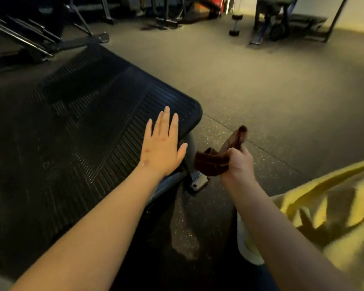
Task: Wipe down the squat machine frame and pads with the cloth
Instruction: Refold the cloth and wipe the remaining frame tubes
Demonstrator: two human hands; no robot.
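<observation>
In the head view, the left hand [162, 150] is lying flat, fingers straight and slightly spread, on the ribbed black footplate [88, 114] of the squat machine, near its rounded right corner. The right hand [237, 162] is gripping a bunched brown cloth [216, 158] just beside that corner, over the speckled rubber floor [261, 91]. The cloth is hanging close to the grey support leg [192, 156] under the plate, and I cannot tell whether it is touching it. The footplate is showing no damp streaks, so which parts are already wiped cannot be read. The slanted steel rails [19, 36] at upper left appear untouched at this moment, and no pads are showing, so much of the job probably remains.
</observation>
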